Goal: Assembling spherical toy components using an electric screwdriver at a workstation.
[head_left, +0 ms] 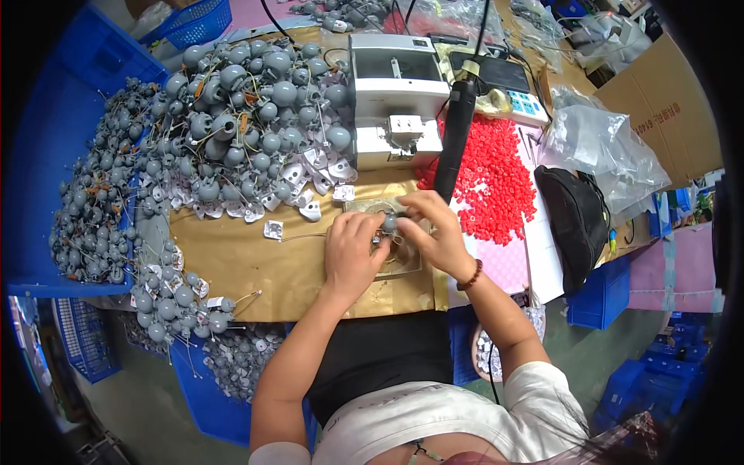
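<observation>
My left hand (353, 252) and my right hand (438, 236) meet over a small clear plate-like base (407, 267) on the tan-covered bench. Between their fingertips is a grey ball-shaped part (389, 222), partly hidden by the fingers. The right thumb and fingers close on it from the right, while the left fingers curl against its other side. A thin pale wire (302, 236) runs leftward from under my left hand. Beside that wire lies a white plastic piece (273, 229). Just beyond my right hand hangs a black cylindrical tool (456, 139), upright on a cord.
Grey ball parts with wires (248, 116) and white pieces are heaped at left, spilling toward a blue bin (39, 194). A white machine (395, 97) stands behind my hands. To the right are small red pieces (496, 178), a black pouch (573, 225), clear plastic bags (604, 147) and a cardboard box (659, 108).
</observation>
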{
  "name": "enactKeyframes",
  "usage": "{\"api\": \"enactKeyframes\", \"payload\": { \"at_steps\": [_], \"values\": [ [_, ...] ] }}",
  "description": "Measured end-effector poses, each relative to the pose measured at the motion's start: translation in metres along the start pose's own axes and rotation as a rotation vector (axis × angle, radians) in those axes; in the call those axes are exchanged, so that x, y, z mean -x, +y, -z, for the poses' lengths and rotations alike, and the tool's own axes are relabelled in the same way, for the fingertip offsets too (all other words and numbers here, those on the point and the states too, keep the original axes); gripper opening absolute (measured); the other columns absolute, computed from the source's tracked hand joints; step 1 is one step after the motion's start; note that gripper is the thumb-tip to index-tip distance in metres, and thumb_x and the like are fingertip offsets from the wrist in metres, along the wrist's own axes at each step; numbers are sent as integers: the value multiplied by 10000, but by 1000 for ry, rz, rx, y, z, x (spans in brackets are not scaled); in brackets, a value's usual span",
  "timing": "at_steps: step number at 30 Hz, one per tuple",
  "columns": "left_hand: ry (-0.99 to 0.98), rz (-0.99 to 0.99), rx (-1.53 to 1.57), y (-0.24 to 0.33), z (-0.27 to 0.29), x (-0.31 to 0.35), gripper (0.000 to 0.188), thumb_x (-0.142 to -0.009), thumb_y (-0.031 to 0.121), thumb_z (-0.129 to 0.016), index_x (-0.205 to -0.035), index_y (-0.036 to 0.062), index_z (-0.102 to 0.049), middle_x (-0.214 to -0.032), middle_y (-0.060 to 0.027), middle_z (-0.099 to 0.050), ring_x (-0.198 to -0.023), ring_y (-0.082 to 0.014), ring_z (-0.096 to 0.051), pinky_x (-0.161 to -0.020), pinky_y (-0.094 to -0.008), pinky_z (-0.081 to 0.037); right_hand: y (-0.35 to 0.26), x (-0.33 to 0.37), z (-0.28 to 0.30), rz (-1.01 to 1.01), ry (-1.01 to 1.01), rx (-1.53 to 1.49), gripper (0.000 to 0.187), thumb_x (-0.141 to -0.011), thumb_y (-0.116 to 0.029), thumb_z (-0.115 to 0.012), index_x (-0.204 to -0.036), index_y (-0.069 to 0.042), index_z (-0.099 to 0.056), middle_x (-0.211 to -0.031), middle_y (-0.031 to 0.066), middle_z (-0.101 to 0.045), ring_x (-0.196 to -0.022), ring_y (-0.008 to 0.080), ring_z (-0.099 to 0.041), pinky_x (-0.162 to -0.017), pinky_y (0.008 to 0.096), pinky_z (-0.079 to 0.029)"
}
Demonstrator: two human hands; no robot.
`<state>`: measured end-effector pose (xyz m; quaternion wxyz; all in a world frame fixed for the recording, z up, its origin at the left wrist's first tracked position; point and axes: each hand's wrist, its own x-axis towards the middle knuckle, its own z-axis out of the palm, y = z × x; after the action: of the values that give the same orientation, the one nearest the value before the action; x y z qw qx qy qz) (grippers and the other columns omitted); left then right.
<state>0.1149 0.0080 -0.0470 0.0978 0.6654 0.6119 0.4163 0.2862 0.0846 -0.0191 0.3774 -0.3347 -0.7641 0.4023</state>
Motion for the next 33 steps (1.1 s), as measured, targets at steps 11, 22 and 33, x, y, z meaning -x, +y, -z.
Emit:
{"api": "enactKeyframes", "payload": {
  "at_steps": [11,22,33],
  "values": [
    [-25,18,-9,2,1,-7,381,-759,121,-772,-1127,107,-675,-1077,-44,-673,-1055,-292,-592,-881,-432,-472,26,-3,-42,-168,251,-281,109,-981,-59,-625,-986,36,-677,-935,80,-703,-837,153,-646,-771,284,-514],
    [-42,5,-20,8,7,-9,392,-732,76,-787,-1113,84,-696,-1067,-63,-687,-1025,-297,-612,-888,-420,-485,9,-31,-56,-434,392,-951,162,-1097,-182,-434,-1108,-27,-480,-938,218,-720,-821,239,-680,-802,359,-552],
    [-40,16,27,7,5,-9,370,-757,87,-768,-1120,79,-703,-1063,-71,-694,-1021,-302,-608,-899,-422,-487,30,-29,-46,-685,500,-1282,138,-1089,-141,-418,-1082,-26,-494,-980,148,-672,-1045,318,-674,-881,408,-553]
  ]
}}
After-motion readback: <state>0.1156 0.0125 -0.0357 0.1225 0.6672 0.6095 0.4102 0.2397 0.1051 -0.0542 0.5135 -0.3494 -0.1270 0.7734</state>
